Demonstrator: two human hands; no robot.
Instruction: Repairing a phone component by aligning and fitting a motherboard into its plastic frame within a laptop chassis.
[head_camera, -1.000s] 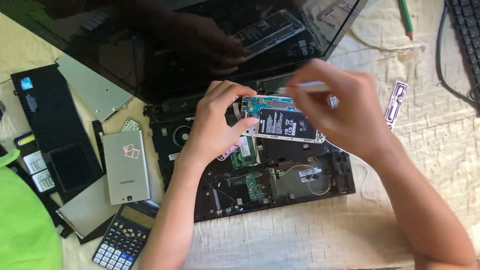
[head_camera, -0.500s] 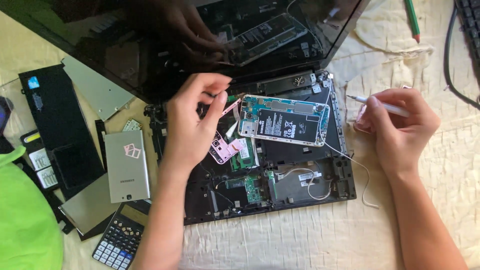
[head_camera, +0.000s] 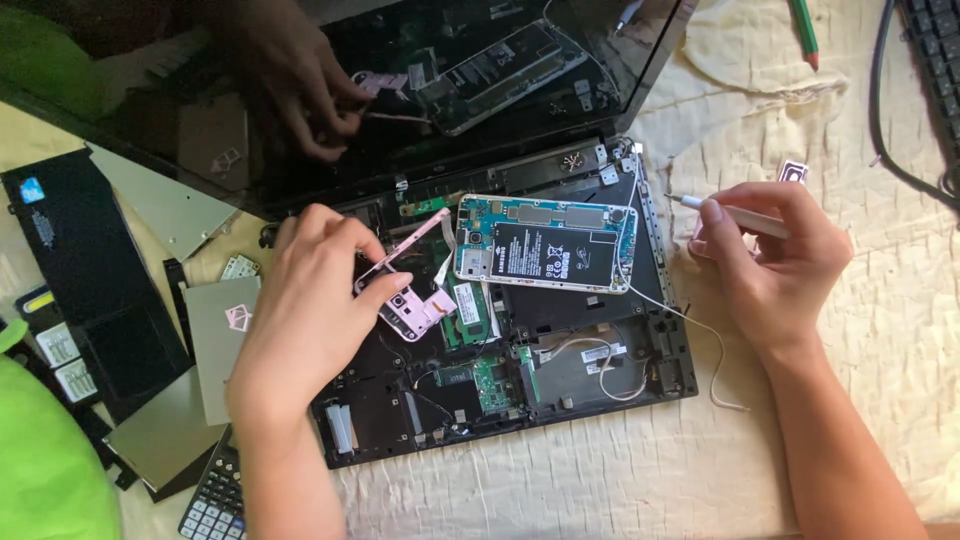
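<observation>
Cream, wrinkled cloth (head_camera: 860, 330) covers the bench under everything in the head view. At the centre lies an opened black laptop base (head_camera: 560, 380) with its bottom cover off, showing green circuit boards and thin wires; its dark glossy screen (head_camera: 300, 90) stands at the far side and mirrors the hands.

On the far part of that base rests a white-framed smartphone with its back removed (head_camera: 545, 243), a black battery filling its middle and blue-green board at its ends. It lies flat, between the two hands.

Left hand (head_camera: 310, 310) sits at the near left of the phone, fingers (head_camera: 385, 295) curled and pinched shut on a thin pink plastic phone frame piece (head_camera: 405, 290), which tilts up towards the phone's left end. Whether the piece touches the phone cannot be told.

Right hand (head_camera: 775, 265) rests on the cloth just right of the laptop base, fingers closed around a slim white pen-shaped tool (head_camera: 735, 215) whose tip points left towards the phone, apart from it.

To the left lie a flat black rectangular battery pack (head_camera: 80, 270), a silver-grey rectangular device (head_camera: 220, 345) and, at the near edge, a dark calculator with pale keys (head_camera: 215, 500). A bright green fabric shape (head_camera: 40, 460) fills the near left corner. A green pencil (head_camera: 805, 30) lies at the far right.
</observation>
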